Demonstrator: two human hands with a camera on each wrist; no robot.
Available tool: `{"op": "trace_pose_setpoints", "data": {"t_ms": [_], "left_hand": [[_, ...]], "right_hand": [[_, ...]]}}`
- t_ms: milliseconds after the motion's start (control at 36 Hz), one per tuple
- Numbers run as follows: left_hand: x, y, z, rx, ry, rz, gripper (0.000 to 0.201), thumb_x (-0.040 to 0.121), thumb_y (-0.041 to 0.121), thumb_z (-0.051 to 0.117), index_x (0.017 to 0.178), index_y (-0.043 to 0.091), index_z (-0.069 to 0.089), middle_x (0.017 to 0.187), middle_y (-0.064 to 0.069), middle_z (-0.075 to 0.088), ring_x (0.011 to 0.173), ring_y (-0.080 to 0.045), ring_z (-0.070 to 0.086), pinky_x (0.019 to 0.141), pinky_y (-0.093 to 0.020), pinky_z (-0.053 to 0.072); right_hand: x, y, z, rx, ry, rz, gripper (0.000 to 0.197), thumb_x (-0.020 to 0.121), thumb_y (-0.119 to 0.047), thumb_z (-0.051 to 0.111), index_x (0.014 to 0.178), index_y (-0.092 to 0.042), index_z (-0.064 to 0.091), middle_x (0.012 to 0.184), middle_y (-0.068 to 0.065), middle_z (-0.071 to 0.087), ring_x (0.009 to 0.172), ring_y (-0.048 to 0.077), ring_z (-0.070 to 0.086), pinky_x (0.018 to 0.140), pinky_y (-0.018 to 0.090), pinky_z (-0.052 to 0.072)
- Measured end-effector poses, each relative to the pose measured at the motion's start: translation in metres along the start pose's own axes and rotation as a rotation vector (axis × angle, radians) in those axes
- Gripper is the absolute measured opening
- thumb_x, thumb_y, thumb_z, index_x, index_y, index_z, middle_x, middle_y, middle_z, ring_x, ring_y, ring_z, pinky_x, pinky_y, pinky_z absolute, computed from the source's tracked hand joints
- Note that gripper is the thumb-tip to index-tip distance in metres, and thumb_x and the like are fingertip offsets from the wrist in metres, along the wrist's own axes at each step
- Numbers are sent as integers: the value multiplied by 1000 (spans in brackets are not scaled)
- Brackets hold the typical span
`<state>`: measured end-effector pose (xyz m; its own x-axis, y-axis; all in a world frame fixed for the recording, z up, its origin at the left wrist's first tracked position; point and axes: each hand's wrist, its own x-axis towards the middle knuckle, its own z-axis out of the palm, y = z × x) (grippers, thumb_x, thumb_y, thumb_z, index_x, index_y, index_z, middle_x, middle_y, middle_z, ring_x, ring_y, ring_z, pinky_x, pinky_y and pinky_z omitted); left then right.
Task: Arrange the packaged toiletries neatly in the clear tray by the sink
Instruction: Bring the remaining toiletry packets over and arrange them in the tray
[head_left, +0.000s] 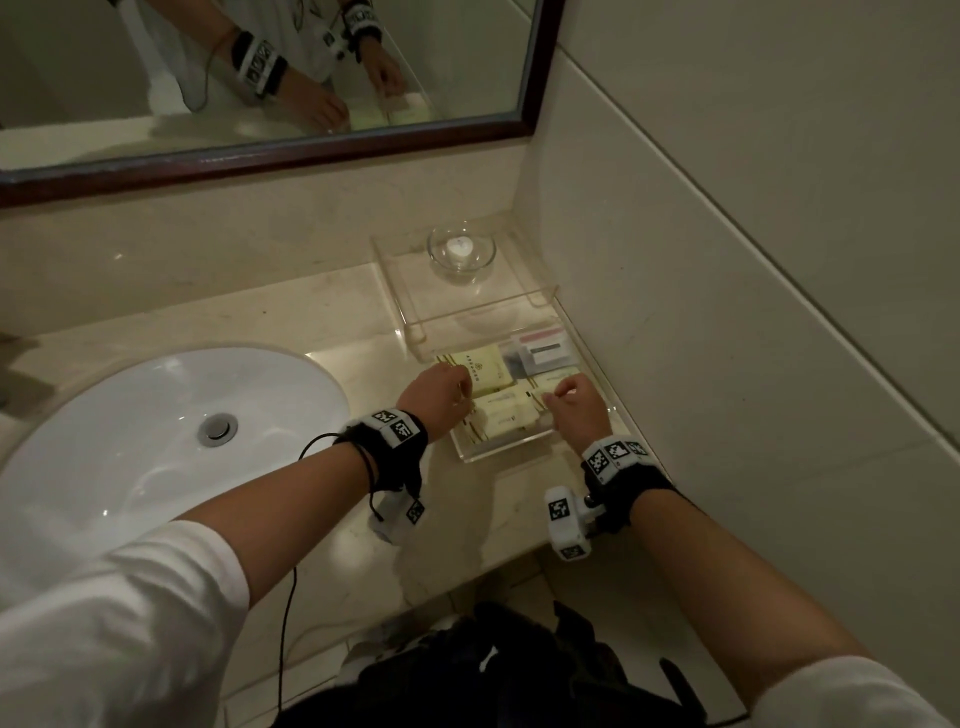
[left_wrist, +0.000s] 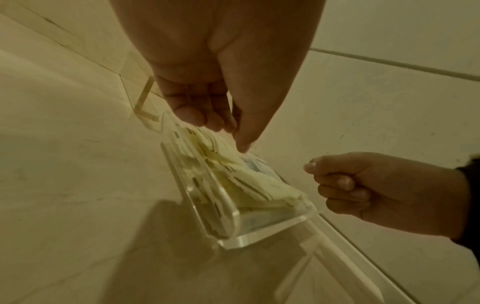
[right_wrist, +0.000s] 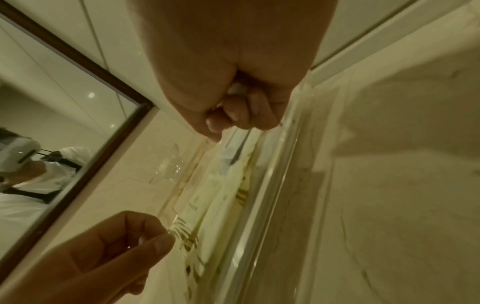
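The clear tray (head_left: 498, 452) sits on the counter right of the sink, against the side wall. Several cream packets (head_left: 506, 410) lie flat in it, with a clear-wrapped item (head_left: 540, 351) at its far end. My left hand (head_left: 462, 387) is at the tray's left side. In the left wrist view its thumb and curled fingers (left_wrist: 207, 121) pinch the edge of a cream packet (left_wrist: 259, 185). My right hand (head_left: 556, 395) hovers over the tray's right side. Its fingers (right_wrist: 239, 117) are curled into a fist, with nothing visible in it.
A white sink (head_left: 156, 415) lies to the left. Behind the tray, a clear acrylic riser (head_left: 415, 312) carries a glass bowl (head_left: 461, 252). The tiled wall (head_left: 727, 312) runs close along the tray's right. A framed mirror (head_left: 260, 78) hangs above. The counter's front edge is just below my wrists.
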<state>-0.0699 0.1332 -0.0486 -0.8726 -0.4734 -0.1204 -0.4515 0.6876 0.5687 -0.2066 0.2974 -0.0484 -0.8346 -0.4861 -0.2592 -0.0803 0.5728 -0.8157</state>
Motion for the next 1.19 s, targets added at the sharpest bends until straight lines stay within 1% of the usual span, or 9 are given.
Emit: {"op": "trace_pose_setpoints", "data": {"t_ms": [111, 278, 333, 417, 583, 722, 889, 1028, 1194], "left_hand": [[2, -2, 0, -51, 67, 107, 15, 82, 15, 66, 97, 9, 63, 99, -9, 54, 84, -20, 50, 79, -36, 48], [4, 0, 9, 44, -11, 260, 34, 83, 28, 68, 115, 17, 63, 119, -9, 55, 112, -28, 49, 95, -38, 42], [6, 2, 14, 176, -57, 332, 44, 85, 39, 64, 127, 24, 57, 136, -4, 50, 128, -28, 41, 105, -42, 36], [9, 3, 21, 399, -179, 364, 59, 91, 51, 48, 145, 33, 31, 156, 6, 22, 146, -24, 11, 118, -43, 12], [11, 2, 31, 518, -333, 375, 61, 98, 48, 34, 151, 33, 7, 160, 7, -2, 148, -22, -8, 118, -42, -6], [10, -3, 37, 468, -361, 368, 59, 100, 42, 32, 151, 30, 6, 160, 3, -2, 148, -24, -6, 118, -43, -5], [8, -6, 41, 458, -338, 366, 56, 101, 41, 28, 151, 29, 8, 160, 2, 0, 148, -24, -6, 118, -41, -7], [11, -7, 43, 470, -296, 383, 83, 76, 60, -7, 151, 29, 9, 160, 1, 5, 148, -24, -1, 117, -40, -8], [8, -1, 40, 472, -265, 361, 70, 89, 57, 4, 152, 26, 9, 160, 0, 6, 148, -23, -1, 116, -38, -11]], "right_hand": [[2, -2, -23, -45, 51, -115, 11, 86, -12, 59, 86, -14, 48, 73, 4, 58, 62, 15, 54, 59, 24, 45], [14, 14, -35, -378, 20, -384, 25, 82, -1, 57, 107, -5, 59, 102, 9, 63, 91, 20, 57, 82, 25, 43], [20, 23, -32, -511, -43, -446, 37, 80, 1, 58, 116, -4, 59, 117, 14, 60, 108, 27, 55, 95, 28, 38], [29, 29, -26, -637, -108, -499, 47, 78, 2, 57, 123, -8, 57, 126, 14, 57, 117, 30, 52, 102, 29, 34], [35, 27, -25, -848, -265, -550, 53, 87, -2, 46, 137, -17, 44, 141, 9, 47, 129, 29, 44, 107, 40, 37], [31, 29, -35, -954, -327, -531, 49, 99, -9, 34, 146, -22, 32, 155, 1, 27, 144, 18, 23, 115, 28, 18], [15, 26, -52, -933, -271, -511, 46, 100, -11, 36, 144, -24, 36, 154, -1, 29, 143, 16, 26, 113, 28, 23], [12, 38, -50, -918, -331, -527, 56, 96, 2, 32, 147, -20, 27, 156, 0, 23, 145, 16, 18, 119, 34, 16], [15, 50, -39, -934, -341, -501, 75, 86, 17, 34, 150, -17, 13, 159, 3, 10, 147, 19, 5, 117, 26, 0]]}}
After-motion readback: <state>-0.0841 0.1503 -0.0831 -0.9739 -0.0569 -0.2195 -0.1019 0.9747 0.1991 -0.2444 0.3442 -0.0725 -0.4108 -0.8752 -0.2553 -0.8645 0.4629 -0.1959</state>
